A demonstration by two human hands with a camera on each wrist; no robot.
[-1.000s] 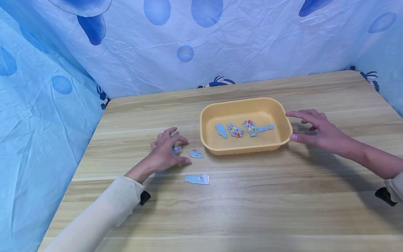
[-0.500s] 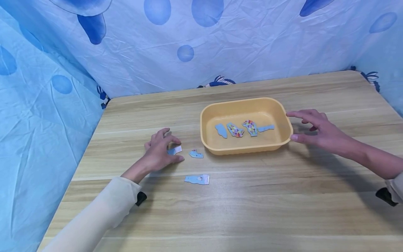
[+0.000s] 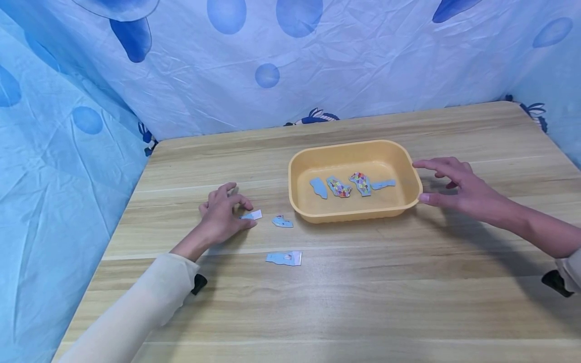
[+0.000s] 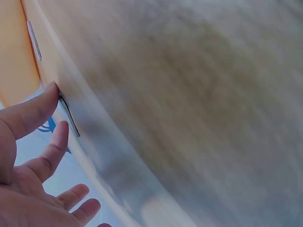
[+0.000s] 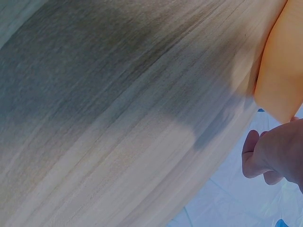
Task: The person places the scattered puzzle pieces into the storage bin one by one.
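Observation:
My left hand (image 3: 219,217) is low over the table, thumb and index finger apart on either side of a small blue-and-white puzzle piece (image 3: 256,215). Part of that piece is hidden under the hand. In the left wrist view the thumb tip is right at the edge of the thin piece (image 4: 71,118), with a gap between thumb and index finger. At the right end of a yellow plastic tray (image 3: 354,218), my right hand (image 3: 454,184) has its index fingertip and thumb tip against the rim, fingers spread. Its other fingers are loosely bent.
Another blue piece (image 3: 283,222) lies between the left hand and the tray. Nearer the front is a longer blue piece (image 3: 283,258). Several pieces lie inside the tray, including a multicoloured one (image 3: 339,187). A blue patterned sheet (image 3: 363,65) hangs behind the wooden table (image 3: 363,302).
My left hand has slid left, uncovering more of the blue-and-white piece, whose right end has stayed in about the same place. The right hand and the tray have not moved.

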